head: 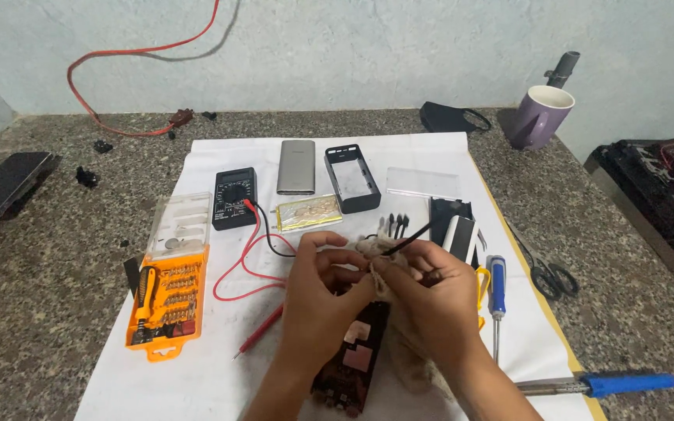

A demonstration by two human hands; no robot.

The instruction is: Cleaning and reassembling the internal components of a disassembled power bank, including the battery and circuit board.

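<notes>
My left hand (320,300) and my right hand (424,300) meet over the middle of a white sheet (220,366). Both pinch a small beige cloth (368,249) between the fingertips. My right hand also holds a thin black tool (411,238) that points up and to the right. Under my hands lies a dark circuit board (356,355) with copper pads, partly hidden by them.
On the sheet lie an orange screwdriver-bit case (167,300), a black multimeter (235,198) with red and black leads, a silver casing (296,167), a black frame (351,178), a flat battery pouch (309,213), a blue screwdriver (497,292), scissors (544,273) and a blue-handled soldering iron (610,383). A purple mug (538,117) stands at the back right.
</notes>
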